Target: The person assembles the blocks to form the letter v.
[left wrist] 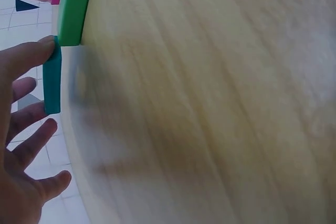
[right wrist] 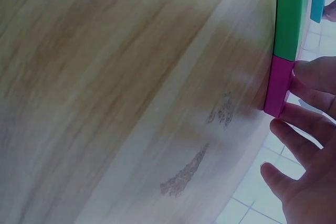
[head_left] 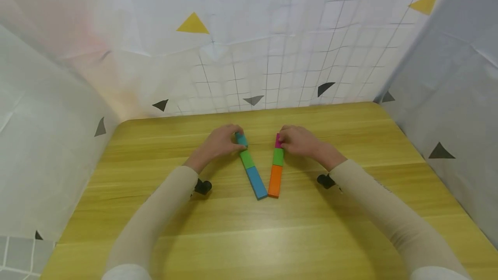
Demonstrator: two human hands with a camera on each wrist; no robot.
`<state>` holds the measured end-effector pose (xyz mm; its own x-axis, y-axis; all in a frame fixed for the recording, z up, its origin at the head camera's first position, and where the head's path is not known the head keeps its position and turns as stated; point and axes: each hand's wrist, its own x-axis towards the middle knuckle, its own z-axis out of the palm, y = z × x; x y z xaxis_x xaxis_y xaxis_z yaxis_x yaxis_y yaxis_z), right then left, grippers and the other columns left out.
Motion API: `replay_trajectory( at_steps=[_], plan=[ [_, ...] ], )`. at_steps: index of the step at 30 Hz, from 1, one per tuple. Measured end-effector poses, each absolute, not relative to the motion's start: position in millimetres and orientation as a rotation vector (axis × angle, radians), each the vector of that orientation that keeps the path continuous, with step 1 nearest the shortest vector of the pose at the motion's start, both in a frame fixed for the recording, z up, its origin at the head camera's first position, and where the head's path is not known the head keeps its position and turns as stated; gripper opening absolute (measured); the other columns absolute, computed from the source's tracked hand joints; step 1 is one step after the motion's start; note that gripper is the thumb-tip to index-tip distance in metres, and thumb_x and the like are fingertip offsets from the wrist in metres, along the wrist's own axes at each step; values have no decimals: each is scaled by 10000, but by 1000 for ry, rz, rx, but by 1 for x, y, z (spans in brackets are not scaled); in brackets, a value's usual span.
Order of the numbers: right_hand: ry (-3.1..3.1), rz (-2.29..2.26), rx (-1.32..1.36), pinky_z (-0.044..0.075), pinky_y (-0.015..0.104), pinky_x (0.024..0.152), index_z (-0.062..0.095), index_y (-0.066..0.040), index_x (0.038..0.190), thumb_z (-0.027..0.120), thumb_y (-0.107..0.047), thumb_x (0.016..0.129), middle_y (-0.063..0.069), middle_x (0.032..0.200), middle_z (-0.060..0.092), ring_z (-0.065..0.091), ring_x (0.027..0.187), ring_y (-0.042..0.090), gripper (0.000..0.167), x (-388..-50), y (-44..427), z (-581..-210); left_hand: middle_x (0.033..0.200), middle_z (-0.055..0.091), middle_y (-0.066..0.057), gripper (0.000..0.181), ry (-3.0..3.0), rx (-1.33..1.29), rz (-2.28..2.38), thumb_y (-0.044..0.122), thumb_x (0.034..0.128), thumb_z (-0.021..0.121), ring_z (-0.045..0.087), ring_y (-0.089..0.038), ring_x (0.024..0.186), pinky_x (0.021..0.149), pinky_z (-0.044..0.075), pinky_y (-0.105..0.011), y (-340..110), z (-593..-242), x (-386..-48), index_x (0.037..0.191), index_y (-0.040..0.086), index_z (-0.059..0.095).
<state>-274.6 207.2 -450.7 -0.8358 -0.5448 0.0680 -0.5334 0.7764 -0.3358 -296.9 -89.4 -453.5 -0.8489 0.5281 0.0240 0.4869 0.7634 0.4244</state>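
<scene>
My left hand (head_left: pixel 222 141) pinches a teal block (left wrist: pixel 52 77) by its two ends, between thumb and fingers. In the left wrist view that block looks slightly raised off the tabletop, close to the end of a green block (head_left: pixel 247 159). A blue block (head_left: pixel 256 182) continues this left row towards me. My right hand (head_left: pixel 302 141) holds a magenta block (right wrist: pixel 279 86) between thumb and fingers, its end against another green block (head_left: pixel 278 157). An orange block (head_left: pixel 275 181) lies nearest me in the right row. Together the rows form a V, narrow at the near end.
The wooden table (head_left: pixel 249 237) reaches back to a white sheet (head_left: pixel 249 55) with grid lines and yellow and dark triangles. Similar sheets hang at both sides. Black wrist-camera parts (head_left: pixel 203 186) show beneath the sleeves.
</scene>
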Motion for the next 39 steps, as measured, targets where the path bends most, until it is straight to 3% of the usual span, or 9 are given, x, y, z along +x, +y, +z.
replay_trajectory(
  at_steps=[23, 39],
  plan=[
    [2936, -534, -881, 500, 312, 734, 693, -106, 835, 659, -90, 903, 39, 980, 661, 569, 814, 176, 78, -269, 206, -448, 1136, 647, 28, 328, 2851, 828, 668, 437, 863, 750, 578, -190, 969, 883, 501, -387, -93, -460, -293, 1064, 203, 639],
    [2943, -538, -875, 532, 331, 761, 709, -109, 862, 666, -106, 904, 41, 985, 671, 594, 834, 187, 60, -272, 207, -452, 1285, 599, -4, 297, 2809, 842, 675, 414, 916, 696, 575, -218, 1166, 997, 497, -414, -95, -460, -290, 1131, 216, 639]
  ],
)
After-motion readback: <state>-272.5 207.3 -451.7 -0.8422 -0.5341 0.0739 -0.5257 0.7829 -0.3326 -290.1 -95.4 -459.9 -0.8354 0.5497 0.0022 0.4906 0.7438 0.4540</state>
